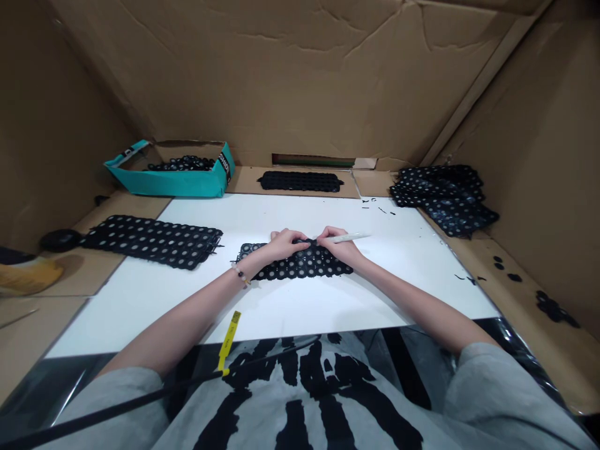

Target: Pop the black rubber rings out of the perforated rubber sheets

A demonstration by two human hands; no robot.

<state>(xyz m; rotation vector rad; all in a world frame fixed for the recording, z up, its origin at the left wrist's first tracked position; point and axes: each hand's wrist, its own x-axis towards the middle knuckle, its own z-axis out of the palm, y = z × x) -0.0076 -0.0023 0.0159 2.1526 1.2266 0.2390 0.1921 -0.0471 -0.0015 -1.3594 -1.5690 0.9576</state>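
In the middle of the white board lies a black mat with rows of pale round dots [300, 267]. My left hand [285, 245] rests on its upper edge, with thumb and fingers closed on that edge. A slim white pen-like tool [347, 237] is gripped in my right hand [341, 249], its rear end pointing right. The tool's tip is hidden at the mat's upper edge, close to my left fingertips. To the left lies another dotted black mat [154, 240], with loose strands at its right end.
A teal box [173, 182] holding black dotted pieces stands at back left. A dark strip [300, 181] lies at the back. Stacked dotted mats [443, 194] sit at right. Black scraps [514, 277] lie on the right cardboard. Cardboard walls [300, 81] enclose the white board [375, 306].
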